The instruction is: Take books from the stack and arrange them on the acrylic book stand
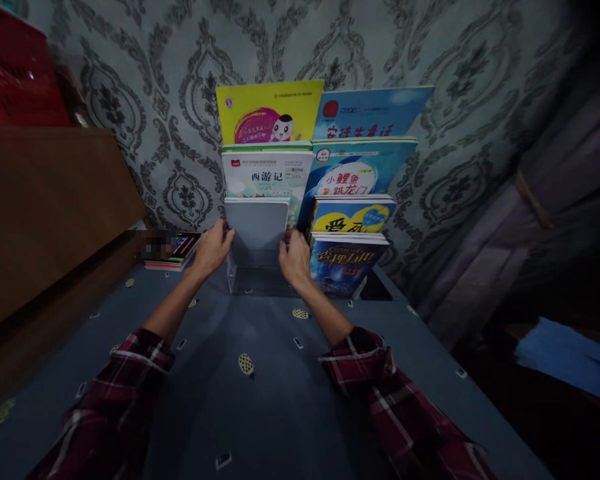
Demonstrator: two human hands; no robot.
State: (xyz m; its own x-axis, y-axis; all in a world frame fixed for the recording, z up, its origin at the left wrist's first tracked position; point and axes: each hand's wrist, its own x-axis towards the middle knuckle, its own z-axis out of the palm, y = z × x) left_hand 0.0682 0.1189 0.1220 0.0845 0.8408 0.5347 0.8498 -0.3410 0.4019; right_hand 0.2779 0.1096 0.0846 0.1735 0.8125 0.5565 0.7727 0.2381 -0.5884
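Observation:
My left hand (pixel 213 248) and my right hand (pixel 296 257) are closed on the two side edges of a plain grey-covered book (pixel 257 223). The book stands upright at the front left of a clear stepped book rack (pixel 231 277), low in its front tier. Behind it stand a white-covered book (pixel 267 170) and, at the top, a yellow book (pixel 270 100). Right of my right hand are a dark blue book (pixel 343 267), a yellow-and-blue book (pixel 350 215), a teal book (pixel 363 160) and a light blue book (pixel 375 110). My fingertips are partly hidden.
The rack stands on a dark blue patterned tabletop (pixel 205 387) against a wallpapered wall (pixel 205 67). A small stack of books (pixel 165 263) lies at the left, near a brown wooden cabinet (pixel 55 220) with a red bag (pixel 20 73) on it. A curtain (pixel 500 220) hangs at the right.

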